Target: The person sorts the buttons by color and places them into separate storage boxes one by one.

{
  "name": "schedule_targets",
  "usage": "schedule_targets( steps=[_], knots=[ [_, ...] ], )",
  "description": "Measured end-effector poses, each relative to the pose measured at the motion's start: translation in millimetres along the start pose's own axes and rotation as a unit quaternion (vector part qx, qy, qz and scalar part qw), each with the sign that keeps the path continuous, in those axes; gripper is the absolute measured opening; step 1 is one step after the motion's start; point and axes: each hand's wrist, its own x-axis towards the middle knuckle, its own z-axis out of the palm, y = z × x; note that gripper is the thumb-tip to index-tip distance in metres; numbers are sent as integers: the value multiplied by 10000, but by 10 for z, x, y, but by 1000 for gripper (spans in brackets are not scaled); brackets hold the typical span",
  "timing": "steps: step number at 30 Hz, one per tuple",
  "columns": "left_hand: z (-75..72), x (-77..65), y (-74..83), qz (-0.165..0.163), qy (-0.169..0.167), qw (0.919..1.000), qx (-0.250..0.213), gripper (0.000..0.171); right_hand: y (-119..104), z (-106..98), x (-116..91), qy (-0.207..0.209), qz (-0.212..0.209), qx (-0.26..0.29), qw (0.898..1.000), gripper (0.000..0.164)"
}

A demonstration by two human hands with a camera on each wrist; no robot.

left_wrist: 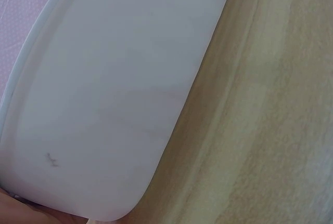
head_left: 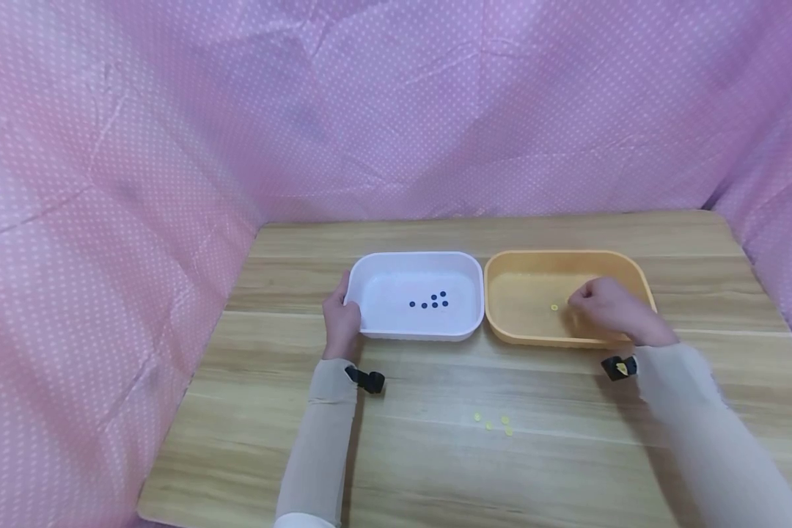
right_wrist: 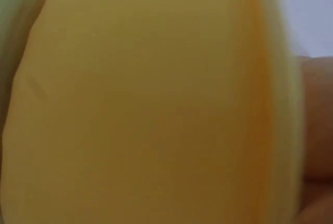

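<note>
My left hand (head_left: 342, 321) grips the left end of a white plastic tray (head_left: 417, 336), its thumb at the rim and its fingers along the outside. Several small dark buttons (head_left: 424, 306) lie on that tray's floor. Over the right half of an orange-yellow tray (head_left: 521, 339), my right hand (head_left: 609, 304) reaches in with curled fingers. Whether anything is between those fingertips is hidden. A small yellow button (head_left: 554, 307) lies just left of them on the tray floor. In the right wrist view the near wall of the yellow tray (right_wrist: 145, 109) covers most of the hand.
Several pale yellow buttons (head_left: 504, 420) lie in a loose group on the wooden table (head_left: 429, 469), in front of the trays. The two trays stand side by side, their ends touching or nearly so. Pink dotted cloth (head_left: 396, 110) hangs behind and at both sides.
</note>
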Motion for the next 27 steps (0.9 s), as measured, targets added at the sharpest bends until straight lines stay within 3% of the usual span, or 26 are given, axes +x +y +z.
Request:
schedule_targets(
  steps=[7,15,27],
  knots=[
    [2,5,-21,4,9,9999,-139,73,46,50,90,72,-208,-592,9980,37],
    [15,4,-24,7,8,9997,-230,74,73,66,154,-213,171,-747,9968,41],
    [12,20,-29,-54,33,9998,-184,74,64,64,155,-176,174,-972,9950,37]
  ],
)
